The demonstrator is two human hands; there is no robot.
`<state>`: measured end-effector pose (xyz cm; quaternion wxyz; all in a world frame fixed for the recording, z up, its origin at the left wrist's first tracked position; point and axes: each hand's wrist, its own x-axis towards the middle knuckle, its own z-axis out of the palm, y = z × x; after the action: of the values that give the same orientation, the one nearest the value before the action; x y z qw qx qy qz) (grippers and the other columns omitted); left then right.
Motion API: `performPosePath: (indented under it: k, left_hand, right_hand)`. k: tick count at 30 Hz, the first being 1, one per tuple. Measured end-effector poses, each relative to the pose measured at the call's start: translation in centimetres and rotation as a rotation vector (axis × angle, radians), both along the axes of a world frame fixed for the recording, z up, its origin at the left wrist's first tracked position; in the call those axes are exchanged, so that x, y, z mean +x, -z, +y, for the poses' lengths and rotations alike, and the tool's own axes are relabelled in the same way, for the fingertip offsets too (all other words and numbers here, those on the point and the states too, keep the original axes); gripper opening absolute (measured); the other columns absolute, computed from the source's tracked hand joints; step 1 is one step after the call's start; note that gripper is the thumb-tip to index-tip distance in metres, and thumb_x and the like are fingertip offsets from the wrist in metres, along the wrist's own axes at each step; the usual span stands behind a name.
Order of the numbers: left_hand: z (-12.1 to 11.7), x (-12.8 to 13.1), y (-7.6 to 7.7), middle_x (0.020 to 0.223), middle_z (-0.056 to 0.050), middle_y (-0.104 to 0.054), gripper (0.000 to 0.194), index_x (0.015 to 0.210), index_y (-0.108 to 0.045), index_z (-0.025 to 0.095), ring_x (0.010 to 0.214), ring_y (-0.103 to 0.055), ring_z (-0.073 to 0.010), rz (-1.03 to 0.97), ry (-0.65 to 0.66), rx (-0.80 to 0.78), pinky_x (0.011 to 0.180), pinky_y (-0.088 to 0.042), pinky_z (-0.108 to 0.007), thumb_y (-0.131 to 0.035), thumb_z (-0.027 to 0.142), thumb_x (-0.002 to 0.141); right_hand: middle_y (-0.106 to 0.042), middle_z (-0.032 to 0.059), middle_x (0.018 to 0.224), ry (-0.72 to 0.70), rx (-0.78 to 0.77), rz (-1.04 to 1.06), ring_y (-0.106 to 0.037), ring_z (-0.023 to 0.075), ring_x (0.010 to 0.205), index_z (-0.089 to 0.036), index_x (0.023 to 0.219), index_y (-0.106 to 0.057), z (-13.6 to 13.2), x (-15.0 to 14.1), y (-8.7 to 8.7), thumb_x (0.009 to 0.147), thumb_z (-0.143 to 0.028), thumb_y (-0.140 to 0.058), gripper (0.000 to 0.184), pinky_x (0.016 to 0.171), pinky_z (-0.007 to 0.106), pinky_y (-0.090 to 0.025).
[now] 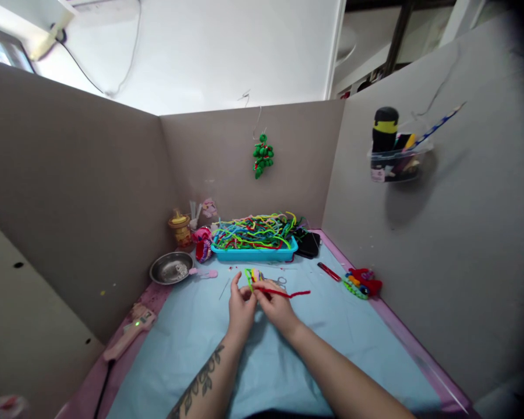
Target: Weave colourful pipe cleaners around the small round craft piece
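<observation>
Both hands meet over the blue cloth in the middle of the table. Between the fingertips of my left hand point(241, 311) is a small multicoloured pipe-cleaner piece point(255, 274), with bright green, yellow, pink and dark stripes. My right hand point(280, 311) pinches a red pipe cleaner point(296, 294) against that piece, its loose end sticking out to the right. The fingers hide where the two meet. Just behind the right hand lie scissors point(281, 281), partly covered. A thin straight wire or needle point(224, 289) rests left of the left hand.
Behind the hands stands a blue tray point(254, 255) heaped with pipe cleaners. Left are a metal bowl point(166, 270), pink clip point(207, 273) and pink glue gun point(131, 337) with a cord. Right are a red tool point(329, 271) and a colourful pipe-cleaner figure point(364, 283). Grey panels enclose three sides.
</observation>
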<state>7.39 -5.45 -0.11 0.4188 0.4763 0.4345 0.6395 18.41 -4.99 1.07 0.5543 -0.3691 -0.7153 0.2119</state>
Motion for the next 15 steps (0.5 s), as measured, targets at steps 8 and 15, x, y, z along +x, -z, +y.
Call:
performPosePath:
  k: [8,15]
  left_hand:
    - [-0.5,0.5,0.2,0.066,0.001,-0.064,0.063,0.13,-0.038,0.015,0.06,-0.057,-0.0144,0.214,-0.033,0.017,0.061,-0.042,-0.025,-0.062,0.032,0.075]
    - [-0.1,0.5,0.0,0.067,0.0,-0.064,0.059,0.124,-0.04,0.016,0.063,-0.061,-0.0143,0.12,-0.041,-0.004,0.063,-0.044,-0.024,-0.064,0.03,0.072]
  right_hand:
    - [-0.071,0.0042,0.074,0.035,-0.065,0.199,-0.065,0.0189,0.072,-0.021,0.076,-0.071,1.3,0.6,0.2,0.078,-0.024,-0.059,0.012,0.07,0.033,-0.052]
    - [-0.07,0.0037,0.07,0.021,-0.087,0.294,-0.065,0.0184,0.068,-0.021,0.075,-0.071,1.1,1.2,-0.1,0.077,-0.025,-0.061,0.011,0.063,0.031,-0.053]
